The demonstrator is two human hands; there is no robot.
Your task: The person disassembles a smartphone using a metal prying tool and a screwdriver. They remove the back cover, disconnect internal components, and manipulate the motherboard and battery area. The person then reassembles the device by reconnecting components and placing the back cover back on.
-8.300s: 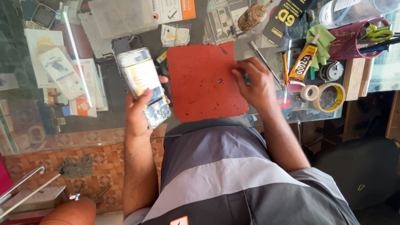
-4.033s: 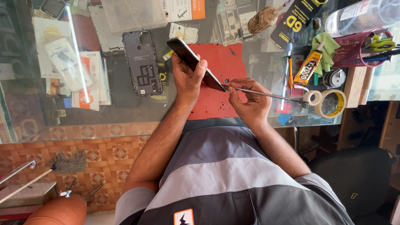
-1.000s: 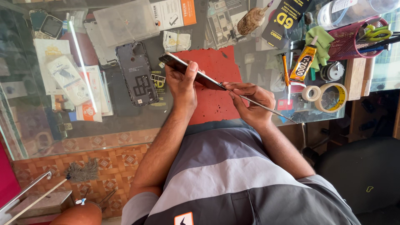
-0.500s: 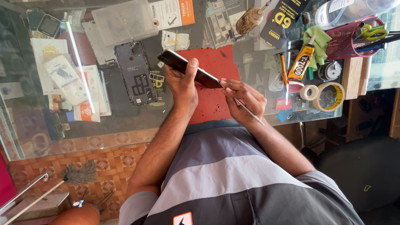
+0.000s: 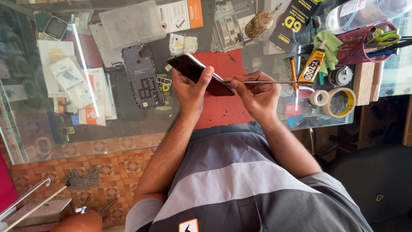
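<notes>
My left hand (image 5: 191, 88) grips a black phone (image 5: 198, 72), tilted on edge above the red mat (image 5: 223, 109). A thin metal tool (image 5: 266, 82) lies level in my right hand (image 5: 257, 94), and its tip meets the phone's lower right edge. A removed dark phone back cover (image 5: 142, 77) lies flat on the glass table (image 5: 64, 141) to the left of the mat.
A glue tube (image 5: 312, 66), two tape rolls (image 5: 339, 102), a green cloth (image 5: 329, 47) and a red mesh tool basket (image 5: 358, 45) stand at the right. Phone parts, packets and a clear plastic box (image 5: 131, 23) crowd the left and back. A brush (image 5: 261, 22) lies behind the mat.
Over the frames the phone was lifted off the table and its back cover laid at the left. In the last second my right hand turned the metal tool from slanting to level at the phone's edge.
</notes>
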